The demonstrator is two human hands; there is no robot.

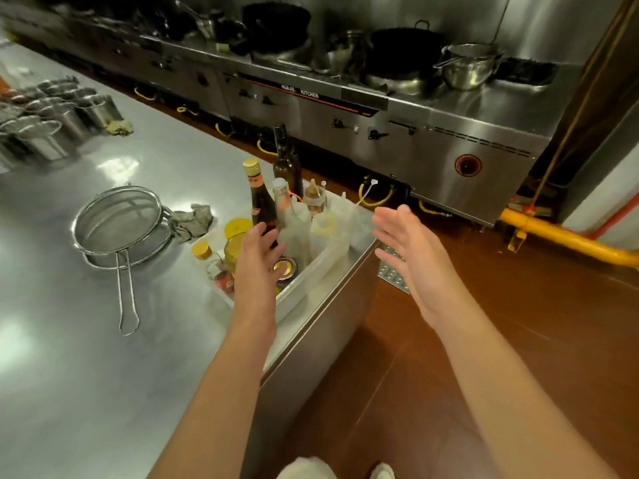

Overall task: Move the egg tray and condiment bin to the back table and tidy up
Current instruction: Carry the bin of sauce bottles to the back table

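While the condiment bin [311,267] is sitting at the corner of the steel table [103,375], its long axis is running diagonally away from the person, from the near left toward the far right edge. It is crowded with upright bottles, among them a dark sauce bottle [261,202] with a gold cap and a taller brown bottle [287,160] at the far end, plus several pale squeeze bottles and yellow-lidded jars. The left hand [257,257] is hovering over the bin's near-left part, fingers straight and spread, holding nothing; whether it is touching a bottle cannot be told. The right hand [411,250] is hanging past the table edge, just off the bin's far-right end, palm turned inward, fingers straight and together, also holding nothing. The bin is thus lying between the two palms, with the left hand the nearer; a two-handed lift by the ends looks like the step in hand. Farther left on the table a wire strainer [119,224] is resting on a metal bowl beside a crumpled rag [193,221]. No egg tray is showing.
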